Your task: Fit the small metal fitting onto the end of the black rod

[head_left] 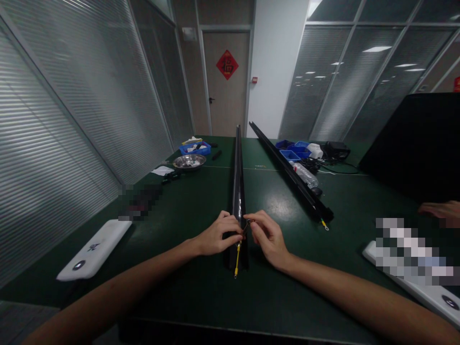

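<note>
A long black channel-shaped rail (238,182) lies lengthwise on the dark green table, its near end between my hands. My left hand (220,235) is closed over the rail's left side, with thumb and fingers on it near the end. My right hand (269,237), on the other side, pinches a small thin part with a metallic glint at the rail's edge; its kind is too small to tell. From the near end sticks out a short yellow wire (237,258) with a ring terminal at its tip. The rail's inside is partly hidden by my fingers.
To the right lies a second black rail (287,167) with a wire lug. A metal bowl (189,162), a blue tray (195,149), blue bins (289,155) and a plastic bottle (305,175) stand farther back. White devices (95,249) flank me; another person's hand (440,209) is at right.
</note>
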A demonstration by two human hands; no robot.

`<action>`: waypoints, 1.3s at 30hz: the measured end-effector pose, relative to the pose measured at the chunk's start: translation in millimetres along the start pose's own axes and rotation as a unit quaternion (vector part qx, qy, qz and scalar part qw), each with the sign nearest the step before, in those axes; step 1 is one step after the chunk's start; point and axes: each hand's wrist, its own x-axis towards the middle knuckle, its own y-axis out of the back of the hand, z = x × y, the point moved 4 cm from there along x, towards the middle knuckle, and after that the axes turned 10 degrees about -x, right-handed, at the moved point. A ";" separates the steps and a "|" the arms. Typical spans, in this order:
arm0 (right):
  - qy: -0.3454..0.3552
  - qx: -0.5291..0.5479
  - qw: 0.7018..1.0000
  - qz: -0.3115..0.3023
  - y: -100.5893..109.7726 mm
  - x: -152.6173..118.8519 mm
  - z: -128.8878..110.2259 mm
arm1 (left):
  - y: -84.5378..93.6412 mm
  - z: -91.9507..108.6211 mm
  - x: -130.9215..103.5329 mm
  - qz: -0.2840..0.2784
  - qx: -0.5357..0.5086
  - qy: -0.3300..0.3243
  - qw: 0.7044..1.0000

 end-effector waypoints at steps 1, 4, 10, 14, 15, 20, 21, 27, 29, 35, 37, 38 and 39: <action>0.000 0.003 1.000 0.000 -0.2 0.2 0.4 | -0.3 -0.7 0.0 0.000 -0.001 0.001 1.000; 0.002 0.012 1.000 -0.001 -0.3 0.7 0.6 | -0.6 -0.8 -0.1 0.006 -0.001 -0.002 1.000; 0.008 0.022 1.000 -0.010 0.1 0.2 -2.1 | 0.6 2.5 -0.4 0.009 0.004 -0.013 1.000; -0.010 0.028 1.000 -0.006 -1.6 -0.6 1.8 | 0.5 2.0 0.3 0.000 0.001 -0.005 1.000; -0.019 0.038 0.999 -0.003 -2.3 -0.7 3.5 | 0.3 1.6 0.5 0.000 0.001 -0.003 1.000; -0.028 0.074 0.997 0.003 -3.9 -0.8 7.1 | -0.3 1.3 0.5 -0.001 0.005 -0.002 1.000; -0.022 0.074 0.997 0.003 -3.7 -0.8 6.7 | -0.2 1.6 0.3 -0.002 0.005 -0.002 1.000; -0.007 0.067 0.998 0.004 -2.5 -1.2 4.1 | 0.7 1.8 -0.9 0.003 0.007 -0.007 1.000; -0.010 0.065 0.998 0.004 -2.9 -1.3 4.2 | 0.4 0.7 -0.7 0.005 0.008 -0.007 1.000; -0.011 0.054 0.998 0.006 -2.4 -0.7 3.1 | -0.1 1.1 0.2 0.009 0.001 -0.008 1.000; -0.006 0.048 0.999 0.006 -1.9 -0.6 1.9 | 0.2 2.3 -0.1 0.009 0.002 -0.007 1.000; -0.005 0.045 0.999 0.006 -1.8 -0.6 1.5 | 0.3 2.7 -0.3 0.009 0.003 -0.007 1.000; -0.003 0.042 0.999 0.007 -1.7 -0.7 1.3 | 0.4 3.0 -0.5 0.009 0.005 -0.006 1.000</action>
